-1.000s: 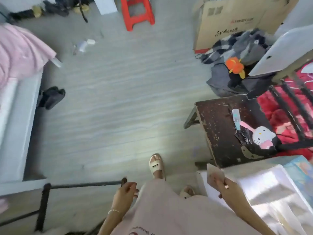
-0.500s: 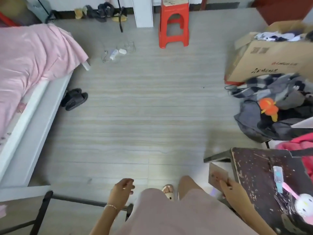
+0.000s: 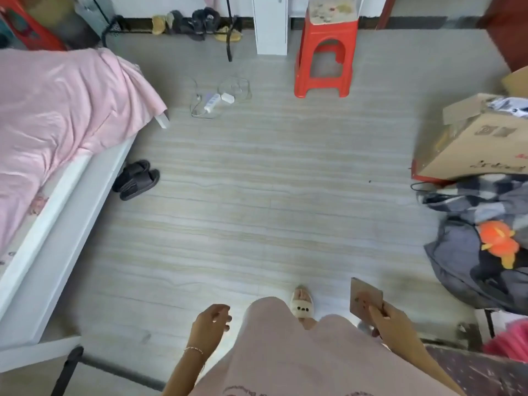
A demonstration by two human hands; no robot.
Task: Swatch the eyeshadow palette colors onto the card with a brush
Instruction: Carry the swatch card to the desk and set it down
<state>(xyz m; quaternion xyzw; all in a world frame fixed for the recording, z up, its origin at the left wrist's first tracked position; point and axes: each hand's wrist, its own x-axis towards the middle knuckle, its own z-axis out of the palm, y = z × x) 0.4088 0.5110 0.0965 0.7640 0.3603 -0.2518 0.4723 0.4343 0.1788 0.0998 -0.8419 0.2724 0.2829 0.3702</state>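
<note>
You stand on the floor with the card in your right hand.

Head view: your right hand (image 3: 393, 321) pinches the brown card (image 3: 364, 298) by its near edge, holding it out over the striped floor (image 3: 257, 195), just right of your slippered foot (image 3: 301, 302). Your left hand (image 3: 211, 324) hangs apart on the other side of your pink skirt (image 3: 285, 352), fingers loosely curled and holding nothing. A pink-covered bed (image 3: 57, 124) lies to the left, a red stool (image 3: 325, 50) far ahead, a cardboard box (image 3: 480, 144) to the right.
</note>
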